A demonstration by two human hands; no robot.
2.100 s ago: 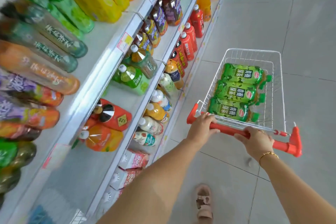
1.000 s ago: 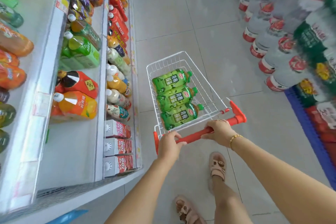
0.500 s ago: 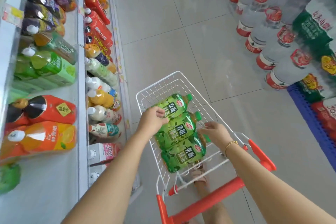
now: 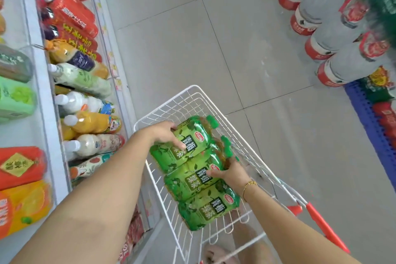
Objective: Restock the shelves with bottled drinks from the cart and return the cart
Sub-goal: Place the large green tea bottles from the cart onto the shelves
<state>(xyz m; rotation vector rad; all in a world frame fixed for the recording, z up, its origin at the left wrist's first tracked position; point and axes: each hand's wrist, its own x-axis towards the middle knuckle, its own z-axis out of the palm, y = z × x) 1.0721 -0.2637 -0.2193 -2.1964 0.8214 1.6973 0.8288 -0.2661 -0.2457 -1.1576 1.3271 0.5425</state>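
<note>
I am at the unloading step: the cart (image 4: 171,107) stands beside the shelves (image 4: 42,83), and all three green tea bottles lie side by side in its wire basket, none of them on a shelf yet. My left hand (image 4: 165,135) is down on the far bottle (image 4: 192,141), gripping it at its base end with the fingers curled over the top of the label; the thumb is hidden behind the bottle. My right hand (image 4: 232,174) is on the middle bottle (image 4: 188,178), towards its neck end, with the fingers wrapped across the label, so it looks like a grasp and not a flat rest, though I cannot see the thumb there either. The near bottle (image 4: 210,210) lies untouched, closest to the red handle (image 4: 323,223), which neither hand is on. Next, I judge, each bottle has to come up and out over the basket's left wall and go to a spot among the drinks on the left. These are big, full bottles held one per hand, so the grip wants to be firm and near the middle of the weight. The three lie pressed together, so lifting two may set the third rolling in the basket. The cart itself is loose and could drift if I bump it.
</note>
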